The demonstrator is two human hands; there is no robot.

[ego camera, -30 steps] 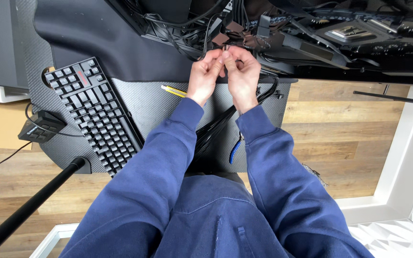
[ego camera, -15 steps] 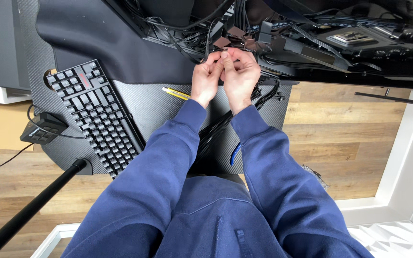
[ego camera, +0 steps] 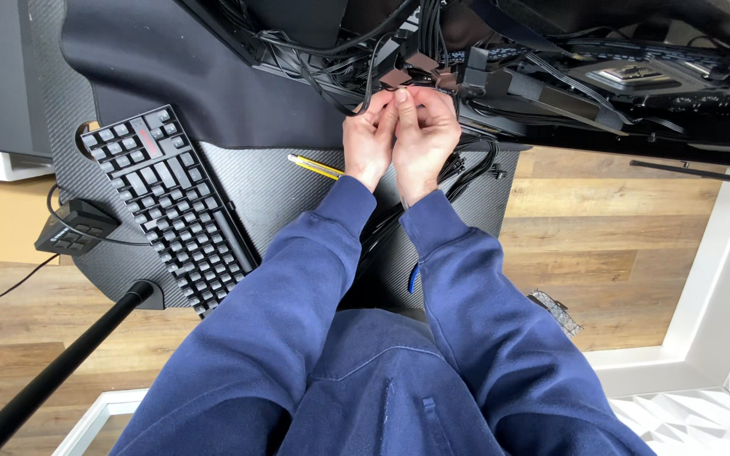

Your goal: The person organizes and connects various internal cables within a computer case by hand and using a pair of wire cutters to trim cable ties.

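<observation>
Left hand (ego camera: 371,138) and right hand (ego camera: 420,135), pressed together, fingers curled nearly closed, pinch small brown-black cable connectors (ego camera: 407,74) at the tangled black wiring bundle (ego camera: 433,34), twelve o'clock. Yellow pen (ego camera: 314,166) (nine o'clock) lies on dark tabletop (ego camera: 247,194); black keyboard (ego camera: 166,207) beyond.

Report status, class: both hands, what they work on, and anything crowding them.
Left hand and right hand pressed together, fingertips pinching small brown connectors. Black cables tangled close around. Yellow pen and keyboard lie clear.
</observation>
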